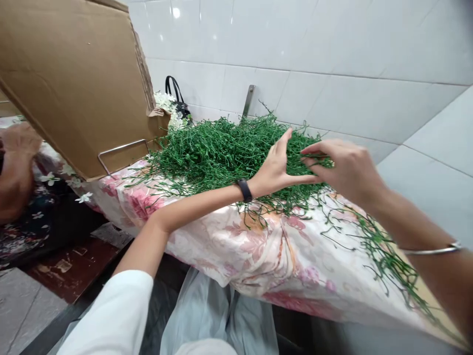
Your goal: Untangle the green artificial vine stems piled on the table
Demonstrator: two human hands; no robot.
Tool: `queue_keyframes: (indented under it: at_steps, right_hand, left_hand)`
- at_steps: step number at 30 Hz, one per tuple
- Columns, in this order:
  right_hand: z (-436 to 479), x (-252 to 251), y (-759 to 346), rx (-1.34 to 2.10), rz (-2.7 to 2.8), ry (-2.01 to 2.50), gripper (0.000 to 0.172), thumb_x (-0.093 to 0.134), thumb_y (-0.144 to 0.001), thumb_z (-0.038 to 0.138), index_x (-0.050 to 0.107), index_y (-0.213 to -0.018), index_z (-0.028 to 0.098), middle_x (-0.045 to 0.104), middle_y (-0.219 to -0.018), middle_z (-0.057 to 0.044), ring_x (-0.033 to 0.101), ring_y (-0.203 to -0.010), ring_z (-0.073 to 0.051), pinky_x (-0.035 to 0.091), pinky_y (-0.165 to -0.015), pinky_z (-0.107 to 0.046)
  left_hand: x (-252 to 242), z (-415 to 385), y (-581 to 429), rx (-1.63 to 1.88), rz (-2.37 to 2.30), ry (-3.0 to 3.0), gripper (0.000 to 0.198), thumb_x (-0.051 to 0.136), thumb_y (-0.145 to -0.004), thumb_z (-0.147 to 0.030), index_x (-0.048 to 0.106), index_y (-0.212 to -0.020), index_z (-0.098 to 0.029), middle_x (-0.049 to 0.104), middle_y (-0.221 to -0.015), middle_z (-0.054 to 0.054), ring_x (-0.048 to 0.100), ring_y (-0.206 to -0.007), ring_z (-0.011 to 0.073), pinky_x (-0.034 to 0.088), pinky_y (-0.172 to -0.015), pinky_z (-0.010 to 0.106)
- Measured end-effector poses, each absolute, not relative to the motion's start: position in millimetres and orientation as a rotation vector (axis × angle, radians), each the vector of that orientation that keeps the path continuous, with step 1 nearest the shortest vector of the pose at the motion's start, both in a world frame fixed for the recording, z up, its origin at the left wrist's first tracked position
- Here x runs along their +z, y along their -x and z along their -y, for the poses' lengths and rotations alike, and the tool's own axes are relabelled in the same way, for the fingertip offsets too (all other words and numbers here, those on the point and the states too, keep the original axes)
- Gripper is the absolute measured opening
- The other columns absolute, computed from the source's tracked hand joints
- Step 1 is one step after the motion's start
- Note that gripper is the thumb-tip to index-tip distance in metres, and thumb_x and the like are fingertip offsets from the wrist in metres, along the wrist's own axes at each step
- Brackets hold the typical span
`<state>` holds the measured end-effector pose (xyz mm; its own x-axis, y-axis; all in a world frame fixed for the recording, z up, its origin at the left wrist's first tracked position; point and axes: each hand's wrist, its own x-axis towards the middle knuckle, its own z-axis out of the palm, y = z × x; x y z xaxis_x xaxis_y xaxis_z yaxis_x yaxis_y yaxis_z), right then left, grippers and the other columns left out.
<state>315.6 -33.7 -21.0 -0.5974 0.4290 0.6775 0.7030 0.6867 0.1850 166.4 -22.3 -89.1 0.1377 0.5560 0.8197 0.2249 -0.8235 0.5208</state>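
A big heap of thin green plastic stems (218,148) lies on a table under a pink floral cloth (281,256). My left hand (275,165) lies against the right side of the heap, fingers straight and together, thumb underneath. It wears a black wristband. My right hand (342,165) is just to its right, fingers curled and pinching a few green stems at the heap's edge. A thin metal bangle sits on that forearm. Loose stems (384,256) trail along the cloth toward the right.
A large cardboard box flap (74,84) tilts over the table's left end. A black handbag (179,106) and white flowers (164,101) stand by the tiled wall. Another person (16,167) is at far left. A clear plastic bag (214,315) hangs below the table edge.
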Motion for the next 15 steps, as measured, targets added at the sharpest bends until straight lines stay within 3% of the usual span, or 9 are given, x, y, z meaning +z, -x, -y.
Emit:
queue_keyframes:
  at_steps: [2,5,7,9,12,15]
  right_hand:
    - [40.3,-35.6,-315.4,-0.529,2.232,0.843,0.011,0.052,-0.078,0.026,0.061,-0.083,0.021,0.066,-0.08,-0.007,0.059,-0.072,-0.021,0.045,-0.067,-0.035]
    - [45.5,-55.2,-313.9,-0.482,2.237,0.776,0.01,0.054,-0.08,0.028,0.06,-0.086,0.024,0.065,-0.081,-0.004,0.059,-0.079,-0.02,0.045,-0.073,-0.036]
    - [47.0,-65.8,-312.2,-0.449,2.259,0.761,0.01,0.053,-0.081,0.027,0.06,-0.088,0.025,0.065,-0.081,-0.004,0.059,-0.08,-0.02,0.044,-0.074,-0.037]
    - [47.9,-74.8,-310.9,-0.327,2.248,0.766,0.012,0.054,-0.081,0.026,0.06,-0.091,0.025,0.065,-0.082,-0.004,0.058,-0.079,-0.019,0.044,-0.074,-0.037]
    - [47.8,-86.6,-311.7,-0.02,2.129,0.788,0.017,0.058,-0.079,0.026,0.06,-0.095,0.025,0.064,-0.087,-0.003,0.059,-0.079,-0.017,0.047,-0.075,-0.035]
    - [45.3,-97.9,-316.2,0.293,1.967,0.82,0.019,0.062,-0.076,0.029,0.061,-0.094,0.026,0.064,-0.09,-0.001,0.06,-0.082,-0.016,0.048,-0.077,-0.033]
  left_hand:
    - [-93.9,18.3,-158.6,1.396,-0.646,-2.024,0.087,0.069,-0.064,-0.048,0.027,-0.131,-0.014,0.056,-0.115,0.016,0.052,-0.111,0.0263,0.04,-0.093,0.042]
    - [-99.9,18.5,-140.8,1.096,-0.545,-1.943,0.036,0.061,-0.073,-0.042,0.057,-0.09,-0.011,0.063,-0.082,0.006,0.06,-0.079,0.0157,0.046,-0.075,0.032]
    - [-102.8,19.0,-129.9,1.116,-0.554,-1.971,0.026,0.064,-0.071,-0.037,0.058,-0.077,-0.011,0.06,-0.073,0.002,0.057,-0.071,0.0113,0.045,-0.071,0.029]
    - [-105.6,18.3,-122.7,1.119,-0.552,-1.907,0.022,0.066,-0.069,-0.032,0.058,-0.075,-0.012,0.06,-0.075,0.001,0.056,-0.071,0.0093,0.044,-0.073,0.027]
    - [-110.5,16.8,-119.7,1.101,-0.525,-1.707,0.024,0.068,-0.068,-0.027,0.055,-0.083,-0.014,0.062,-0.077,0.001,0.058,-0.072,0.009,0.045,-0.073,0.026]
    - [-115.2,17.8,-121.7,1.057,-0.515,-1.655,0.026,0.064,-0.073,-0.03,0.052,-0.091,-0.015,0.063,-0.071,0.0,0.057,-0.065,0.0087,0.044,-0.063,0.023]
